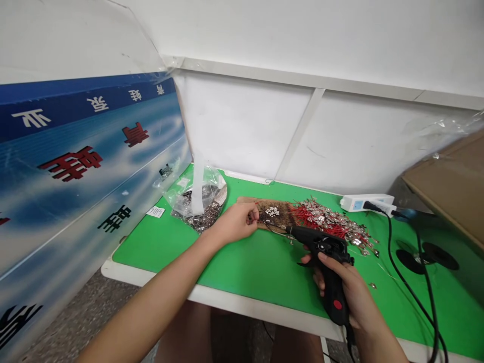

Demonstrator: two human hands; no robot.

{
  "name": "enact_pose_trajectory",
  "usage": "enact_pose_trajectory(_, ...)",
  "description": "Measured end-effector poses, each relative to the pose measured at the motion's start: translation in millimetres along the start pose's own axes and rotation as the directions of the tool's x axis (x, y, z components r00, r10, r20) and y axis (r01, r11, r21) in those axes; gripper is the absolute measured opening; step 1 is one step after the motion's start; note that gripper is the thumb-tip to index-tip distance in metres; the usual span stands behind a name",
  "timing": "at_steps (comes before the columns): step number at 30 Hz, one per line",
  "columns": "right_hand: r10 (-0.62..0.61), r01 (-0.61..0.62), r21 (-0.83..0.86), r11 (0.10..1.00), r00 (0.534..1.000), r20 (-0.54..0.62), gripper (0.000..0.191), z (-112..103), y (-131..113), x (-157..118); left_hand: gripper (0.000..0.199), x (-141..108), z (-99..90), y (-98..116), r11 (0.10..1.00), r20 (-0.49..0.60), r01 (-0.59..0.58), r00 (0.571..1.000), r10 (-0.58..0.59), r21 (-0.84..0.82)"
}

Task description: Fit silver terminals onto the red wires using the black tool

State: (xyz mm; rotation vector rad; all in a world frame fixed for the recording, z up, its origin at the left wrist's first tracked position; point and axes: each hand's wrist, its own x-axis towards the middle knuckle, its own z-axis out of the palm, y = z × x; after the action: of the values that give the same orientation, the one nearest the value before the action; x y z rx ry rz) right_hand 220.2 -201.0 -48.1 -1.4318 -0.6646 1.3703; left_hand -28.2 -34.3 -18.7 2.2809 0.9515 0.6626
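My right hand point(344, 287) is wrapped around the handle of a black soldering gun point(321, 242), its tip pointing left toward a scorched brown board point(280, 217). Small silvery metal pieces point(273, 212) lie on the board's darkened surface. My left hand point(242, 222) is closed in a pinch at the board's left end; what its fingers hold, if anything, is too small to make out. To the right of the board is a heap of red wires with metal ends point(325, 217). Left of my left hand sits a clear plastic bag point(204, 201) with many small metal parts.
A white power strip point(366, 201) with a black plug stands at the back right, and black cables point(412, 282) run down the right side. A black spool point(427, 257) lies near a cardboard box point(449, 186). A blue printed carton point(86, 166) borders the green tabletop point(242, 272) on the left.
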Motion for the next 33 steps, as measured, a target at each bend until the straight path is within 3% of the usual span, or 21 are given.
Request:
enact_pose_trajectory(11,0.053,-0.054,-0.042,0.998,0.998,-0.035,0.057,4.9,-6.9,-3.9,0.012,-1.1,-0.5,1.4,1.0,0.003,-0.014,1.0,0.014,0.01)
enact_pose_trajectory(20,-0.007,0.01,0.029,1.0,0.997,-0.083,0.054,14.3,-12.6,-9.1,0.012,-1.5,0.8,-1.2,1.0,-0.012,-0.009,1.0,0.008,-0.023)
enact_pose_trajectory(33,0.038,-0.043,-0.103,0.994,0.998,-0.042,0.06,-0.1,-2.6,-1.6,0.012,-2.0,2.7,-3.0,0.997,-0.007,0.04,0.999,-0.041,-0.067)
